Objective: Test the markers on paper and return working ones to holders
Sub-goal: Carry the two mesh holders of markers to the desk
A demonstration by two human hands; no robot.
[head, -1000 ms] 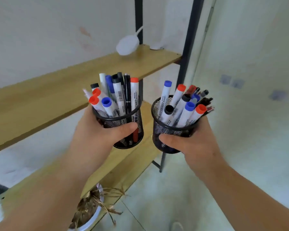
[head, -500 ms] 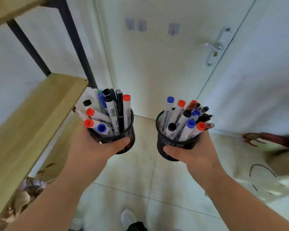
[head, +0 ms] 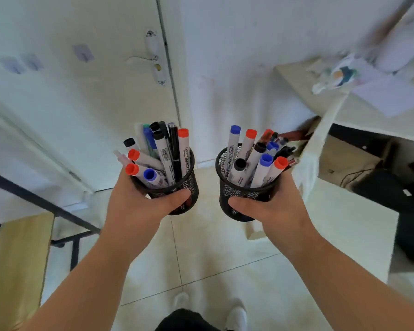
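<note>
I carry two black mesh holders in front of me, above the tiled floor. My left hand (head: 139, 206) grips the left holder (head: 189, 187), thumb across its front. Several markers (head: 164, 154) with red, blue and black caps stand in it. My right hand (head: 273, 206) grips the right holder (head: 234, 187) the same way. It is packed with several whiteboard markers (head: 256, 161) and thinner pens. White paper sheets (head: 390, 96) lie on the white desk (head: 359, 120) at the upper right.
A closed white door with a lever handle (head: 153, 58) is straight ahead. The wooden shelf (head: 17, 263) on a black metal frame (head: 58, 211) stands at the lower left. Dark boxes and cables (head: 373, 182) sit under the desk. My feet show at the bottom.
The view has swung right, away from the shelf and past the door; the desk with paper has come into sight. Both hands keep the same grip on the holders.
</note>
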